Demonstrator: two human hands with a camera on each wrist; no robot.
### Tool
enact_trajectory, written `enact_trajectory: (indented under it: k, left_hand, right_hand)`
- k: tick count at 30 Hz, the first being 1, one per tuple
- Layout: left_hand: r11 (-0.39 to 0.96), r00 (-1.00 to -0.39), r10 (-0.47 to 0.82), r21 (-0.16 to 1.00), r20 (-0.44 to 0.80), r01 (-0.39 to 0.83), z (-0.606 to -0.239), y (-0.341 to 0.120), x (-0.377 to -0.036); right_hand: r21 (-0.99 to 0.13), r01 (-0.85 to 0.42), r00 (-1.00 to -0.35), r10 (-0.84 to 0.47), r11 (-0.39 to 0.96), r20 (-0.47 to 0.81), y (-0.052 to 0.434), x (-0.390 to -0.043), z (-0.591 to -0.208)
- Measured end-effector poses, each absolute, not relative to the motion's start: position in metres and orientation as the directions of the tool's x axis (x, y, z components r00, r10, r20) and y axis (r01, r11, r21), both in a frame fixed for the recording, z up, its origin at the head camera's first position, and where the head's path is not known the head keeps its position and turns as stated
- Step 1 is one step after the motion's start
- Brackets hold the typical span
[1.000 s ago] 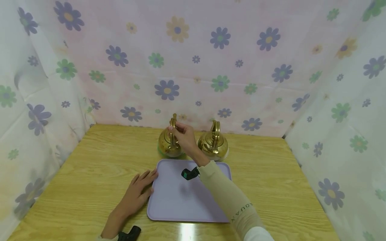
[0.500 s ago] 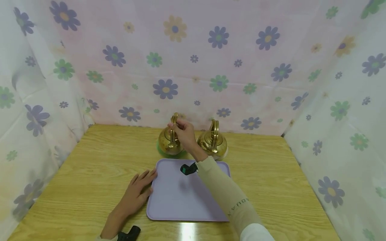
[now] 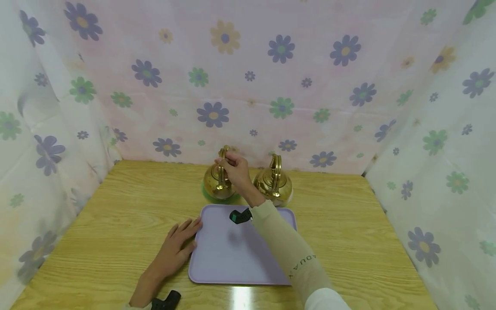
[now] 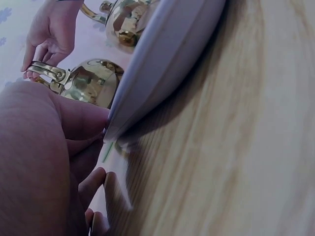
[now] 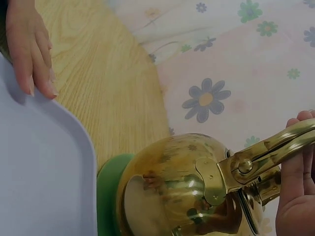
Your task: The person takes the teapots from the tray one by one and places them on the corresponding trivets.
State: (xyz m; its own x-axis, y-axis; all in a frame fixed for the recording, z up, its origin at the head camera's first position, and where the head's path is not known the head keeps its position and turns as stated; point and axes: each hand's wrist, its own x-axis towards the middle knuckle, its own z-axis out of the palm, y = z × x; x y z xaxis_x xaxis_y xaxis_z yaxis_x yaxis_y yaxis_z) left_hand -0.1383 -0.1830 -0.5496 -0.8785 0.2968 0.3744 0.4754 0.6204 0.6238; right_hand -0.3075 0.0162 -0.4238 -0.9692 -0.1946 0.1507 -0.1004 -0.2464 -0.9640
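Note:
With my right hand (image 3: 238, 174) I grip the upright handle of the left brass kettle (image 3: 212, 183), fingers curled round it as the right wrist view shows. Beneath this kettle lies a round green mat (image 5: 109, 184); whether the base touches it cannot be told. My left hand (image 3: 174, 249) lies at the left edge of a lilac tray (image 3: 228, 262), its fingers fairly straight and their tips touching the rim. A second brass kettle (image 3: 267, 187), its handle also upright, stands just right of the first, on something white that is mostly hidden.
The wooden table (image 3: 128, 224) extends to both sides of the tray. Flowered cloth (image 3: 248, 94) hangs behind the kettles and along both sides. My right forearm (image 3: 286, 245) passes over the tray's right part.
The left kettle sits slightly higher in the head view, and more of the green mat shows below it. My right hand keeps its grip; the left hand stays at the tray.

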Motion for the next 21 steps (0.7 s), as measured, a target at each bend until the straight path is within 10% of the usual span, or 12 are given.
enact_trajectory:
  k: [21]
  left_hand:
    - [0.611,-0.899,0.293,0.660,0.326,0.438,-0.5460,-0.1829,-0.1376]
  right_hand:
    - [-0.954,0.018,-0.960,-0.270,-0.300,0.067,0.0188,-0.3145,-0.4312]
